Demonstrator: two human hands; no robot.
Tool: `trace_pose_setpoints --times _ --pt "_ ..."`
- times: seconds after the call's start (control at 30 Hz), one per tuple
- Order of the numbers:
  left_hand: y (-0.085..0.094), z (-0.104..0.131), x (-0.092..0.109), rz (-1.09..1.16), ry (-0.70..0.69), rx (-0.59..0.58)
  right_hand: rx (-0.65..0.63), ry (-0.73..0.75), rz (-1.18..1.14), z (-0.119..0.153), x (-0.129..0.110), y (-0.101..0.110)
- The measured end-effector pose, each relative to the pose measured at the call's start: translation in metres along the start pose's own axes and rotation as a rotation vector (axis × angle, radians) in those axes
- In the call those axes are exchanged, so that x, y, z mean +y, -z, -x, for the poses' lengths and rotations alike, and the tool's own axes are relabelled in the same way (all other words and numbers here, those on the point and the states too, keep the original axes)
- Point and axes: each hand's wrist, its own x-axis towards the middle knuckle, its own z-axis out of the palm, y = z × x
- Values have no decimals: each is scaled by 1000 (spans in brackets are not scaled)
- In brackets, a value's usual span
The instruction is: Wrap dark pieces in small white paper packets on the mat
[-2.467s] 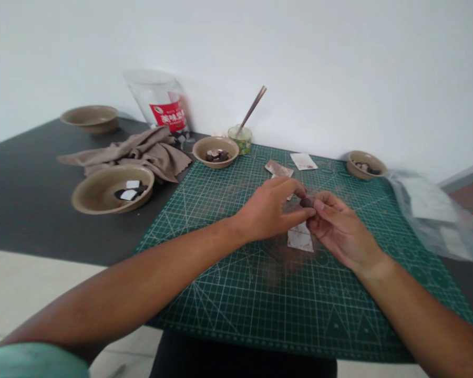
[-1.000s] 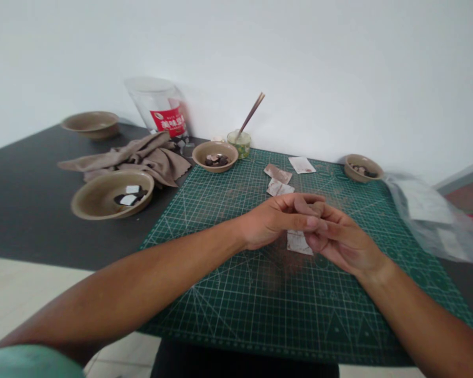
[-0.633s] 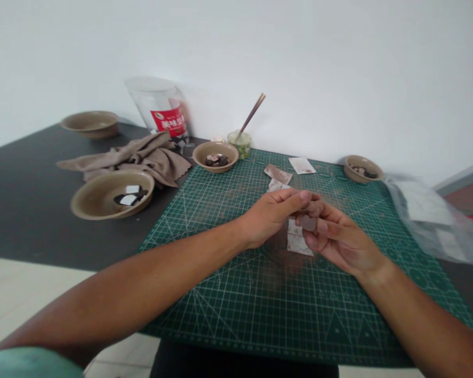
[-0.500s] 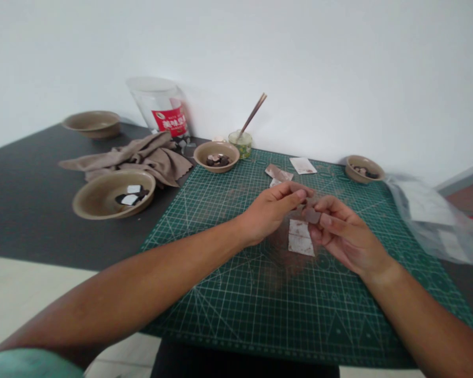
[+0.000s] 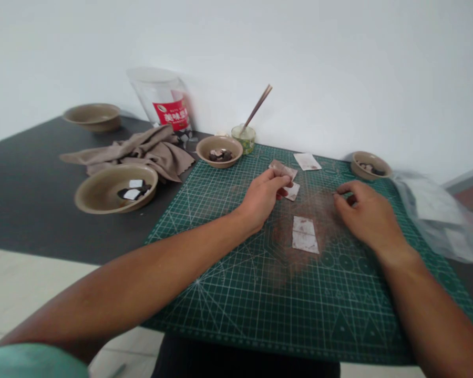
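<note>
My left hand [image 5: 265, 194] is closed in a pinch beside a stained brown piece [image 5: 283, 169] and a white piece [image 5: 291, 192] at the back of the green mat [image 5: 236, 294]. What its fingertips hold, if anything, cannot be made out. Over the right part of the mat, my right hand [image 5: 364, 210] has thumb and index finger pressed together on something too small to name. Between and below the hands lies a white rectangle [image 5: 305, 234] with brown smudges and a line across it. Brown dust surrounds it.
Bowls with dark and light pieces stand at back centre [image 5: 219, 152], back right [image 5: 371, 165] and left [image 5: 116, 189]. Behind are a cloth [image 5: 142, 152], a clear tub [image 5: 161, 100], a green cup with sticks [image 5: 244, 139] and a white card [image 5: 307, 161]. A plastic bag [image 5: 437, 215] lies right.
My hands have moved apart, the left toward the brown piece and the right to the right. The small grey-brown piece at my right fingertips no longer shows clearly. The view has shifted slightly.
</note>
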Motion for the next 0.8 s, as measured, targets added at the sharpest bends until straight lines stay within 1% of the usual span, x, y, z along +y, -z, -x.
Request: trace_pose_setpoints --times 0.13,0.27,0.3,0.4,0.47,0.53,0.6,0.67,0.7,0.73,0.77,0.8 --pt "1 -1 -1 -15 -1 1 -50 -11 59 -5 14 2" --pt "1 -2 -3 -35 2 2 64 -95 90 -12 33 7" --pt "1 -2 -3 -40 5 5 64 -106 116 -13 39 9" --pt "0 -3 -4 -51 7 12 -29 -148 180 -14 55 12" --pt "0 -3 -4 -58 4 11 -34 -205 176 -14 63 14" --pt "0 -3 -4 -50 -2 10 22 -257 159 -15 66 15" --pt "1 -4 -5 -31 -4 14 103 -280 144 -16 68 16" --pt "2 -5 -5 -19 0 20 184 -271 145 -17 69 15" --pt "2 -5 -5 -17 1 23 202 -256 147 -18 70 13" --pt "3 -5 -6 -17 2 24 196 -237 149 -19 72 10" --pt "3 -5 -6 -16 1 25 162 -219 150 -20 74 8" --pt "3 -5 -6 -16 0 25 99 -204 152 -21 76 5"
